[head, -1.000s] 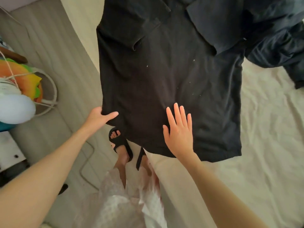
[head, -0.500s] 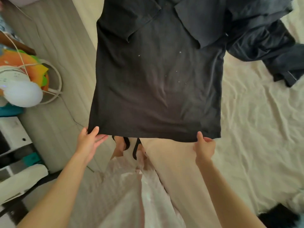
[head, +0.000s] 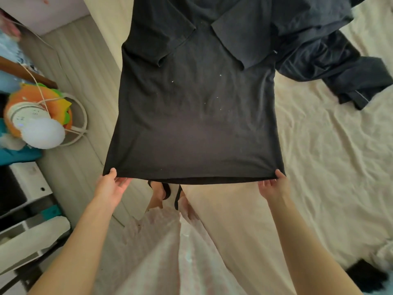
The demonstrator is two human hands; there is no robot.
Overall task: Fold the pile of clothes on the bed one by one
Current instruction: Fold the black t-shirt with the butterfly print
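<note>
A black T-shirt (head: 195, 116) lies spread at the corner of the bed (head: 331, 167), both sleeves folded in over its back, its hem lifted off the mattress toward me. My left hand (head: 111, 186) pinches the hem's left corner, thumb on top. At the hem's right corner, my right hand (head: 274, 185) pinches the cloth the same way. A dark navy garment (head: 331, 58) lies crumpled on the cream sheet beyond the shirt's right shoulder.
The bed's edge runs diagonally under the shirt; my feet in black sandals (head: 168, 191) stand beside it. A white fan (head: 42, 130) and coloured toy sit on the floor at left, with white boxes (head: 27, 184) below. Something dark (head: 365, 275) lies at the sheet's lower right.
Both hands left the shirt's body, went to its bottom corners and took hold of the hem. The hem has risen off the bed, stretched between them.
</note>
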